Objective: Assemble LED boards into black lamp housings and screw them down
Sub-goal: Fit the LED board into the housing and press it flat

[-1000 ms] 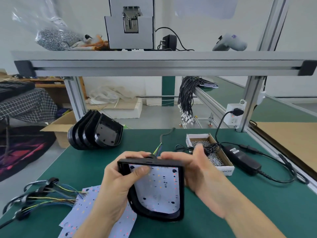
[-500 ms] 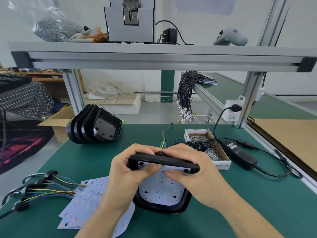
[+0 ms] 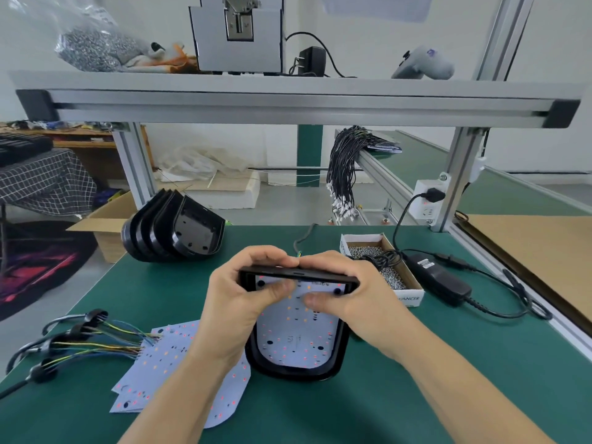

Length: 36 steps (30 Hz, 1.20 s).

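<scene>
Both thumbs press the LED board (image 3: 298,334) into the housing (image 3: 339,357), left hand (image 3: 237,302) and right hand (image 3: 349,296) fingers curled over its rim; uneven pressure could tilt the board, missing screw holes

I'm looking at a small factory assembly workshop: a green-matted bench (image 3: 416,395) under an aluminium-profile frame (image 3: 288,104), stacked black housings (image 3: 173,232), a box of screws (image 3: 378,264) and hanging wire bundles (image 3: 342,174)

Both hands (image 3: 307,302) on black housing (image 3: 298,370)
</scene>
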Available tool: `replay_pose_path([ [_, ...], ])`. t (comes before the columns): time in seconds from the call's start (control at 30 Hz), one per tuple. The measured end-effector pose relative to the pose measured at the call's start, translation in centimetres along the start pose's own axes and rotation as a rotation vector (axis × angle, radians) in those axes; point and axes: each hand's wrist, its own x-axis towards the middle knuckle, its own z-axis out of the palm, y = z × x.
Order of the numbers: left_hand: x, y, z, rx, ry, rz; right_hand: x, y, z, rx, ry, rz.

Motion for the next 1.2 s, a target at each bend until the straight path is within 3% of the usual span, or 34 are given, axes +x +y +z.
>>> replay_pose_path([
  [0.1,0.0,-0.4,-0.2,0.011,0.064,-0.086,0.2,0.2,0.1,0.027,0.006,0.039],
  [0.2,0.3,-0.6,-0.2,-0.041,0.019,-0.209,0.7,0.4,-0.1,0.020,0.029,0.057],
  [0.4,0.8,-0.6,-0.4,-0.020,0.011,-0.184,1.4,0.1,-0.4,-0.036,-0.063,0.034],
  [0.47,1.1,-0.5,-0.2,-0.063,0.019,-0.255,1.9,0.3,-0.6,0.086,-0.067,0.107],
  [0.57,2.4,-0.7,-0.1,-0.144,0.156,-0.436,2.1,1.4,-0.2,0.380,0.040,0.246],
  [0.67,3.6,-1.0,-0.4,-0.117,0.273,-0.553,1.2,3.5,1.2,0.353,0.194,0.354],
  [0.87,3.9,-2.1,-0.6,-0.108,0.313,-0.739,1.1,4.8,2.7,0.348,0.290,0.448],
  [1.2,3.7,-4.1,-0.3,0.007,0.426,-0.732,1.1,6.3,3.2,0.283,0.295,0.554],
])
